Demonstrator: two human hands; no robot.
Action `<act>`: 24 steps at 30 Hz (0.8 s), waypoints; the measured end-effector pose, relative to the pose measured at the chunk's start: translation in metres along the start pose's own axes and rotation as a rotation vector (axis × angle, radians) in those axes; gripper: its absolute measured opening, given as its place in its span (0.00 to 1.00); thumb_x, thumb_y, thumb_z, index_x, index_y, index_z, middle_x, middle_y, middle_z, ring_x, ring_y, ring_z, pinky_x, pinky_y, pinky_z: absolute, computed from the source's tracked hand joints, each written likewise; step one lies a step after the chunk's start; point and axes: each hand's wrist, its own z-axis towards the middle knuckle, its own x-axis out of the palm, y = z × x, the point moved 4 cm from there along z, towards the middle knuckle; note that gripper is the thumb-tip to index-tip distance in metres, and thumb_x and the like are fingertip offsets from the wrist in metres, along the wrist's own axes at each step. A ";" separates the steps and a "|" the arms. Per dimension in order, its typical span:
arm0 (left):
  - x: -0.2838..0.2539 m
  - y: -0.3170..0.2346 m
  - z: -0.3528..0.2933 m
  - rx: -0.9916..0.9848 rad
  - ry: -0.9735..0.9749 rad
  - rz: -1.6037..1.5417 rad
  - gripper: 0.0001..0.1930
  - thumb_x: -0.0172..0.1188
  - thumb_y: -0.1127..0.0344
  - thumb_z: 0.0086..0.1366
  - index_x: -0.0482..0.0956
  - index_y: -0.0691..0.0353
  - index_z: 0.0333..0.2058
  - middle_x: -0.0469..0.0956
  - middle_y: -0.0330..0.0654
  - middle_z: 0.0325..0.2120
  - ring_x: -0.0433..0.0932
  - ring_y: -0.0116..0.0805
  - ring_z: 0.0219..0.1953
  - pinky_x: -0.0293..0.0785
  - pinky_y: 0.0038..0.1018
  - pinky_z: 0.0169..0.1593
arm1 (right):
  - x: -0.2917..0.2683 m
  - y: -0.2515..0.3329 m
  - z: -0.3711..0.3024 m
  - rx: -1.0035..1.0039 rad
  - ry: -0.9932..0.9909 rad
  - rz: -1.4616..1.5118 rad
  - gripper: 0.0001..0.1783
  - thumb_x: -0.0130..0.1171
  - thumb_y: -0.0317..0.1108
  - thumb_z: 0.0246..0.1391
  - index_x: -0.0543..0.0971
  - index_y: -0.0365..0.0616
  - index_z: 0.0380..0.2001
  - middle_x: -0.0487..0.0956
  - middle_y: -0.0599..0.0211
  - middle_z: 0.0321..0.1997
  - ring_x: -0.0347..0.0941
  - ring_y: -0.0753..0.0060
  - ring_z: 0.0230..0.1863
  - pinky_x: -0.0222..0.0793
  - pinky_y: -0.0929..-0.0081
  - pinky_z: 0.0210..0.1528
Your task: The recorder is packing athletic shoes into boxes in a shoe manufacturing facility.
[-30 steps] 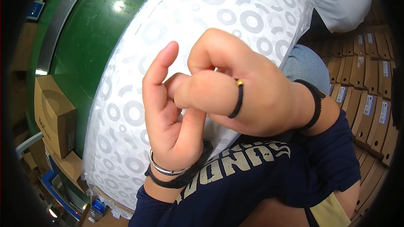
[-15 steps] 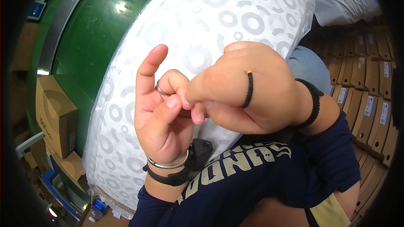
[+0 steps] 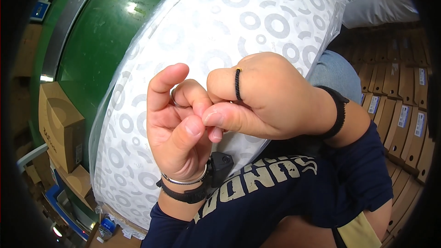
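Note:
My left hand (image 3: 177,124) is palm up, with a metal ring (image 3: 173,96) on one finger. Its thumb and a bent finger are pinched, while the index finger stands raised. From the right, my right hand (image 3: 262,98) meets it fingertip to fingertip, its thumb pressed against curled fingers and a black braided band (image 3: 237,84) round one finger. Anything pinched between the fingertips is too small or hidden to make out. Below both hands lies a stack of white paper sheets (image 3: 138,138) printed with grey rings, partly covered by clear plastic film.
A green table (image 3: 108,32) with a metal edge is at the left. Brown cardboard boxes (image 3: 62,126) and a plastic bottle (image 3: 107,227) are at lower left. Rows of brown boxes (image 3: 397,124) line the right. A grey-white sack-like bundle (image 3: 379,0) lies at the far right.
My right hand has rolled and its fingers have curled in, so its thumb now shows in front at the left fingertips. The left index finger has bent slightly lower.

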 end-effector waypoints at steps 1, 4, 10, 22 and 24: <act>-0.001 0.000 0.000 0.000 0.001 0.000 0.28 0.55 0.74 0.54 0.57 0.65 0.53 0.69 0.42 0.25 0.69 0.26 0.23 0.68 0.17 0.27 | 0.000 0.000 0.001 -0.001 0.004 -0.012 0.16 0.53 0.45 0.49 0.68 0.47 0.17 0.68 0.67 0.10 0.66 0.62 0.13 0.58 0.73 0.15; -0.001 0.000 0.000 0.000 -0.001 0.015 0.27 0.56 0.73 0.53 0.58 0.65 0.52 0.69 0.42 0.25 0.69 0.26 0.22 0.68 0.18 0.27 | 0.000 -0.001 0.000 0.020 0.003 0.028 0.18 0.54 0.48 0.48 0.68 0.47 0.16 0.68 0.66 0.11 0.65 0.62 0.14 0.58 0.73 0.16; 0.001 0.001 -0.001 0.028 -0.004 0.031 0.27 0.57 0.73 0.53 0.59 0.64 0.52 0.70 0.42 0.25 0.69 0.26 0.23 0.69 0.18 0.26 | -0.002 0.001 -0.004 -0.242 -0.137 -0.253 0.19 0.55 0.52 0.43 0.68 0.49 0.16 0.65 0.72 0.13 0.59 0.67 0.14 0.53 0.75 0.18; 0.001 0.001 0.000 0.031 0.021 0.111 0.28 0.55 0.72 0.54 0.57 0.62 0.54 0.66 0.42 0.30 0.67 0.25 0.21 0.69 0.17 0.25 | -0.003 0.006 -0.006 -0.393 -0.278 -0.353 0.16 0.58 0.48 0.41 0.69 0.49 0.16 0.61 0.75 0.12 0.56 0.74 0.12 0.48 0.76 0.16; 0.001 0.002 0.000 0.032 0.030 0.119 0.28 0.55 0.72 0.54 0.57 0.62 0.54 0.66 0.42 0.30 0.67 0.25 0.21 0.69 0.18 0.24 | -0.004 0.006 -0.005 -0.396 -0.275 -0.356 0.16 0.58 0.48 0.41 0.69 0.49 0.16 0.61 0.75 0.12 0.56 0.74 0.12 0.48 0.76 0.16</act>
